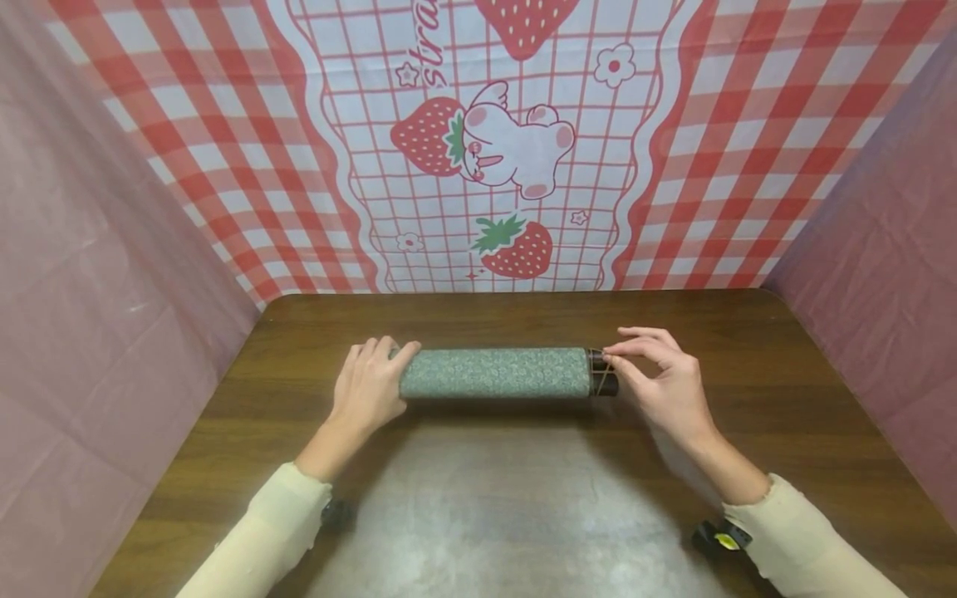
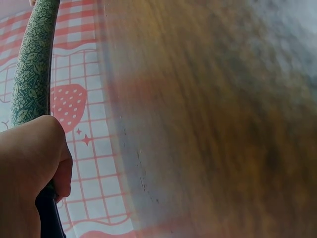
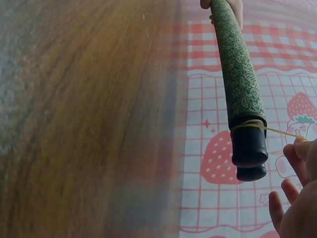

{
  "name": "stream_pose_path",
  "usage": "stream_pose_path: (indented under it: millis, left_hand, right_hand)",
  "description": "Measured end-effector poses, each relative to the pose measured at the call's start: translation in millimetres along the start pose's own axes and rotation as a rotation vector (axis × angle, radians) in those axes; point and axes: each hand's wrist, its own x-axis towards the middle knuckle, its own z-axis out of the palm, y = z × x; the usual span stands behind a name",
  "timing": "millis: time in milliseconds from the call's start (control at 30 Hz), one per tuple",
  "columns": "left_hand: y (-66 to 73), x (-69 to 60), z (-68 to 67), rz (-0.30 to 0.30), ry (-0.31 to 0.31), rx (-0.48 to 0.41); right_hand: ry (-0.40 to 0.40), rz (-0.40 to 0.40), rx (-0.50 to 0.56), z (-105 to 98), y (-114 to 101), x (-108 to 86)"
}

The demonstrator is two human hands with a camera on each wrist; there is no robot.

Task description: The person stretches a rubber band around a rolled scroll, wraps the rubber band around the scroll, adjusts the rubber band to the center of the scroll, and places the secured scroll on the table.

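A glossy wood-grain table [image 1: 493, 490] stands before a red-and-white strawberry cloth [image 1: 359, 149], pink sheets [image 1: 97, 316] flanking both sides

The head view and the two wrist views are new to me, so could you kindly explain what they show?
There is no machine here: a person works with a bare left hand and right hand. The head view is taken from the person's head, looking forward and down; each wrist view is taken from that wrist. The left hand grips one end of a green patterned roll. The right hand pinches a thin band looped around the roll's dark end. The roll seems to be held above the wooden table, with a strawberry-printed cloth hanging behind.
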Motion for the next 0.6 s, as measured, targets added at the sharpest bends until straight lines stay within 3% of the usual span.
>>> stream_pose_path:
  millis: [600]
  left_hand:
    - [-1.2,-0.6,-3.2,0.004,0.022,0.007]
  right_hand:
    - [0.007,-0.071,-0.019,3.9,4.0,0.0]
